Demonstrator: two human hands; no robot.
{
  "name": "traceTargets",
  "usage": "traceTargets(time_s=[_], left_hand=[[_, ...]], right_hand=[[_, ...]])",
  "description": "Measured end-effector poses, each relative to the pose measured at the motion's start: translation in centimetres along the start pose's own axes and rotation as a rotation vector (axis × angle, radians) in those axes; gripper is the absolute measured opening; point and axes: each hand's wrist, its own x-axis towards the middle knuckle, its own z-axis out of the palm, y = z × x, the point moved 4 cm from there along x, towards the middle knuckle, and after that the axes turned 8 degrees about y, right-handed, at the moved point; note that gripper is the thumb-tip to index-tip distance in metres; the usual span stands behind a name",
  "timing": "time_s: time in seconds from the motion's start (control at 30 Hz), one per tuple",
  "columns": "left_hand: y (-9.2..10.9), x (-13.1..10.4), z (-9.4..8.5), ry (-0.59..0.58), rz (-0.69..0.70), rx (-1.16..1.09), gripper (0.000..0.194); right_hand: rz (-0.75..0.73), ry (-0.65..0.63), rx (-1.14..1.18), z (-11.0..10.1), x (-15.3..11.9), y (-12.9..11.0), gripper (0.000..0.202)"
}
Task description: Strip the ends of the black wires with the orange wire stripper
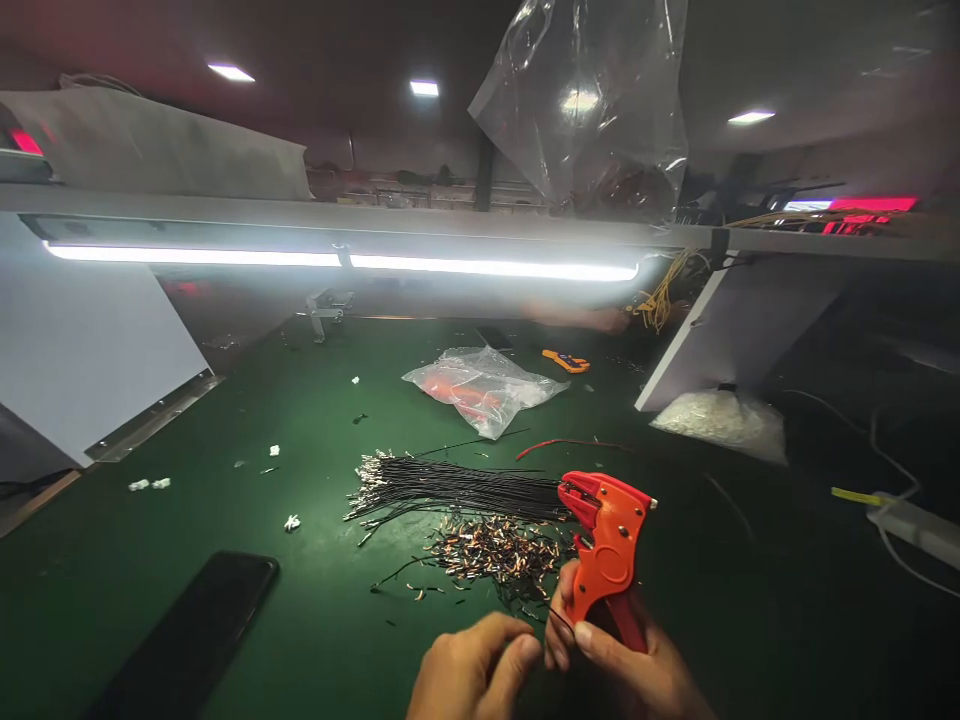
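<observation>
Green bench (322, 620), red-orange wire stripper (616, 545) upright, jaws pointing left

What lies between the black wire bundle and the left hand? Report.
Head view: a pile of wire scraps lies between the bundle and left hand.

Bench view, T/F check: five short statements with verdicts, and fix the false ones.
1. The right hand holds a red-and-orange, pistol-shaped hand tool. True.
2. The left hand also grips that tool. False: the left hand is apart from it.
3. Long, thin black wires lie beyond a heap of short wire clippings. True.
4. A flat black phone lies right of both hands. False: the phone is to their left.
5. Something red-orange shows through the creased clear plastic bag beyond the wires. True.
</observation>
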Motion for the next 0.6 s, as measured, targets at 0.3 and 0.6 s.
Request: traceTargets(time_s=[0.3,0.6], left_hand=[[0.4,1.7,-1.2,0.033,-0.203,-0.389,0.058],[1.7,1.1,-2.3,0.093,-0.223,-0.615,0.042]], right_hand=[[0.12,0.01,-0.067,0.5,-0.5,0.7,0.038],[0.146,-0.063,-0.028,0.9,-0.3,2.2,0.043]])
